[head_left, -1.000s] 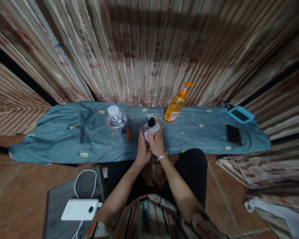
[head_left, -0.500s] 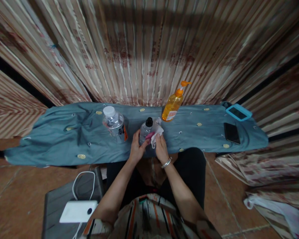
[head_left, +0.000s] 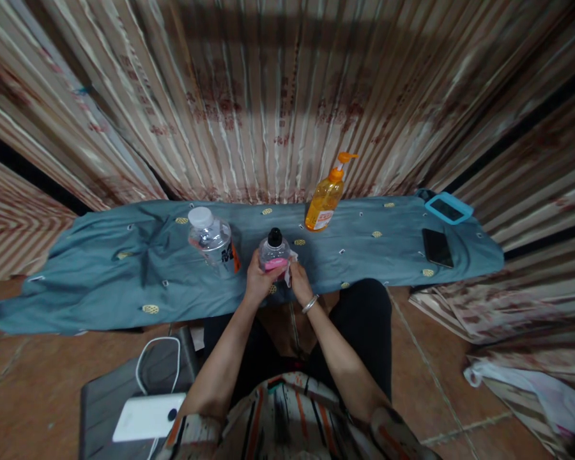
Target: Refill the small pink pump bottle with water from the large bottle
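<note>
A small clear bottle (head_left: 273,253) with a black cap and pink label stands upright on the blue-grey cloth (head_left: 124,281), at its near edge. My left hand (head_left: 255,283) wraps around its left side. My right hand (head_left: 298,283) presses a crumpled white tissue (head_left: 291,268) against the bottle's lower right side. A silver bangle sits on my right wrist.
A clear water bottle (head_left: 213,239) with a white cap stands left of the small one. An orange pump bottle (head_left: 324,197) stands behind, near the curtain. A black phone (head_left: 437,247) and a blue-cased device (head_left: 448,207) lie at the far right. A white power bank (head_left: 147,416) rests on a grey stool.
My right hand slid the tissue from the bottle's cap down to its lower right side. My left hand stayed on the bottle. The view shifted slightly.
</note>
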